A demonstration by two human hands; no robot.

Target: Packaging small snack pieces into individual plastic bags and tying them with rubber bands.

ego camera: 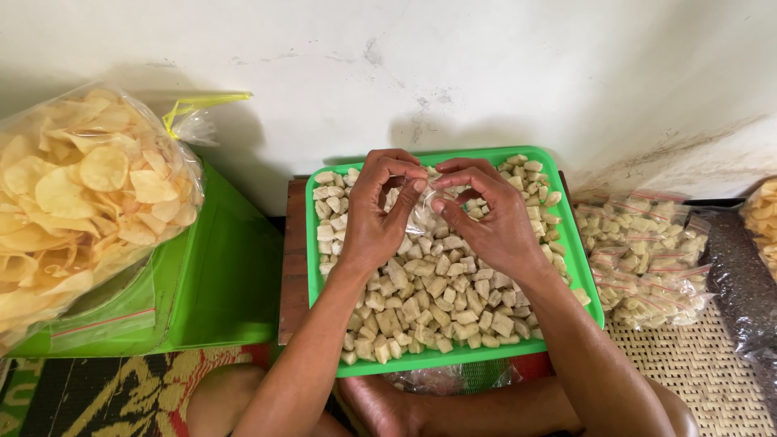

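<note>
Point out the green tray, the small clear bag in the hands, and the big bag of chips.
green tray [576, 267], head view, bare right rim
small clear bag [421, 212], head view, plastic below fingertips
chip bag [89, 194], head view, its middle

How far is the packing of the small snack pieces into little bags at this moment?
Done: a pile of filled small zip bags lies to the right of the green tray. In hand: the left hand and right hand pinch the top of one clear bag over the tray. Left: loose snack pieces cover most of the tray, so much remains.
</note>
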